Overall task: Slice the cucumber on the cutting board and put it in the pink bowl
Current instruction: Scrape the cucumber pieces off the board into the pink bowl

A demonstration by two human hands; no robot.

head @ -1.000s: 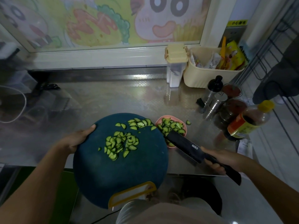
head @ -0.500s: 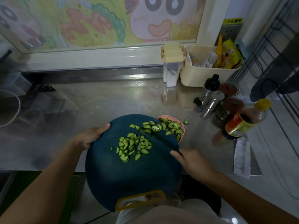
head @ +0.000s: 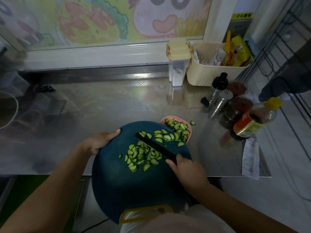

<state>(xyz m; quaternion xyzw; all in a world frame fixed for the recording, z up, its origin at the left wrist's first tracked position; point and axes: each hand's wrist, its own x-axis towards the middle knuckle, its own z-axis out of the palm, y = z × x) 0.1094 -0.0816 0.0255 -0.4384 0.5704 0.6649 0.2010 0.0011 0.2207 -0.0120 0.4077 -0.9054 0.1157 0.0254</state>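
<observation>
Head view: at the left, the left hand [head: 101, 142] grips the far-left rim of the round dark-teal cutting board [head: 127, 187], thumb hooked over the top; the fingers beneath are hidden. The board juts off the near edge of the steel counter [head: 117, 101], and its far-right edge overlaps the pink bowl [head: 188, 135]. It seems lifted and tipped that way, though the dim light makes this hard to confirm.

The cutting looks done: no whole cucumber shows, only cucumber slices [head: 139, 155]. One loose pile lies mid-board, on the near-left side of the black knife [head: 156, 147]. A smaller scatter lies beyond the blade, running to the bowl's edge. The right hand [head: 186, 170] is clamped round the knife handle, with the blade laid across the board, pointing far-left.

The bowl already holds a good heap, so the transfer is perhaps half through. The mid-board pile is left to sweep in. A stray slice [head: 192, 122] lies on the counter just right of the bowl, short of the sauce bottle [head: 254, 120].
</observation>
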